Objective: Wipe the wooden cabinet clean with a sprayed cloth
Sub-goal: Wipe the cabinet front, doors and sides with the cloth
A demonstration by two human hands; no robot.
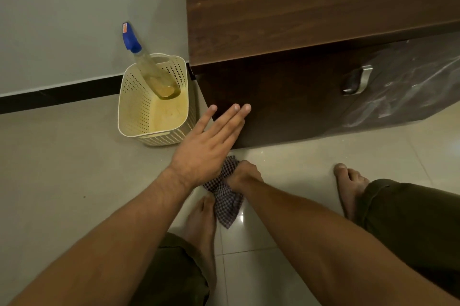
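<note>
The dark wooden cabinet (286, 96) fills the upper right, its front reaching down to the floor. My left hand (209, 146) is flat and open, fingers stretched toward the cabinet's lower left corner. Below it, my right hand (242, 175) is closed on a dark checked cloth (227, 203), which hangs down over the floor just in front of the cabinet base. A spray bottle (146, 64) with a blue trigger head leans inside a cream basket to the left of the cabinet.
The cream perforated basket (139, 109) stands on the tiled floor against the wall, touching the cabinet's left side. A metal handle (358, 80) sits on the cabinet front, with clear plastic film (408, 84) to its right. My bare feet (348, 186) rest on the tiles.
</note>
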